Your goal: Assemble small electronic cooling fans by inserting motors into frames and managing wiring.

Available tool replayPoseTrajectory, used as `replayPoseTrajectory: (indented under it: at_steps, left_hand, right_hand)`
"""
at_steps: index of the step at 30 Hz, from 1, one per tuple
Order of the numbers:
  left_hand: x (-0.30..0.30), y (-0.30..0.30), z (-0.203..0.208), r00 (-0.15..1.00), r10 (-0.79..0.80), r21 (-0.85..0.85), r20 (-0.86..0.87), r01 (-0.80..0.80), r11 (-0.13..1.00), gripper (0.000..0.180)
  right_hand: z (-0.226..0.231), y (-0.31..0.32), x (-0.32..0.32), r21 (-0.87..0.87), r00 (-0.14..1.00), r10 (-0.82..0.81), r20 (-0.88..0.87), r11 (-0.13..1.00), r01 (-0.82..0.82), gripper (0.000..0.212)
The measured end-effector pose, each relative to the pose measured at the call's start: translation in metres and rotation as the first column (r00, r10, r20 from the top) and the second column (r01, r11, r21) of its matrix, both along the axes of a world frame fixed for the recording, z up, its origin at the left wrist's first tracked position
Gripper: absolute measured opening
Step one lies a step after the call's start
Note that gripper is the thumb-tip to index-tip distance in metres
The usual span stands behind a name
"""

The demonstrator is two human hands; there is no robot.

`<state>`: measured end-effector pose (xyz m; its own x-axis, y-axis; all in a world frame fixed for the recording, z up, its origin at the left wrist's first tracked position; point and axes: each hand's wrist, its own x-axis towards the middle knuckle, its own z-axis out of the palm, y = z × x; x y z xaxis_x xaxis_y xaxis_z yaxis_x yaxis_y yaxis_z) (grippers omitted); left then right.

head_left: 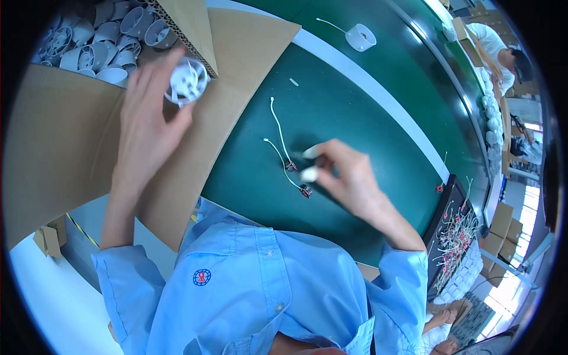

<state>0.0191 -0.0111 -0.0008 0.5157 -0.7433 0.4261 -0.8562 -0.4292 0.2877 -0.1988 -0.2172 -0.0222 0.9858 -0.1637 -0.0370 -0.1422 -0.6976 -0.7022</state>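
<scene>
My left hand (148, 112) grips a white round plastic housing (188, 81) with spokes inside, held over the flap of a cardboard box. White covers sit on the thumb and index fingertip of my right hand (346, 174); those fingers are apart with nothing visible between them. Just left of that hand, two small parts with reddish boards and pale wires lie on the green table: one motor-like part (290, 166) farther off, another (305, 191) nearer me. Their wires stretch away to small white plugs.
The cardboard box (195, 29) at the left holds many grey-white housings (106, 50). Another white housing (361, 38) with a wire stands on the green strip at the back. A black tray (441, 236) of wired parts is at the right. A person (494, 50) sits far right.
</scene>
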Motion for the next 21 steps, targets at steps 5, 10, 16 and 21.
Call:
replayPoseTrajectory:
  at_steps: [5,10,16,21]
  left_hand:
    - [-0.032,0.018,-0.008,0.611,-0.287,-0.397,-0.738,-0.049,0.917,0.061]
    - [-0.026,0.034,0.013,0.778,-0.125,-0.029,-0.615,0.136,0.99,0.053]
    - [-0.024,0.035,0.023,0.895,-0.081,0.129,-0.439,0.152,0.98,0.044]
    - [-0.02,0.029,0.017,0.886,-0.098,0.045,-0.453,0.133,0.99,0.043]
  right_hand:
    - [-0.026,0.017,0.011,-0.235,0.966,0.175,0.189,0.964,-0.128,0.022]
    - [-0.018,0.005,0.021,0.468,0.995,-0.096,0.038,0.881,0.067,0.016]
    - [0.003,-0.01,0.034,0.736,0.968,-0.214,-0.133,0.632,0.241,0.015]
    - [-0.026,-0.035,0.04,0.907,0.935,-0.305,-0.182,0.316,0.279,0.018]
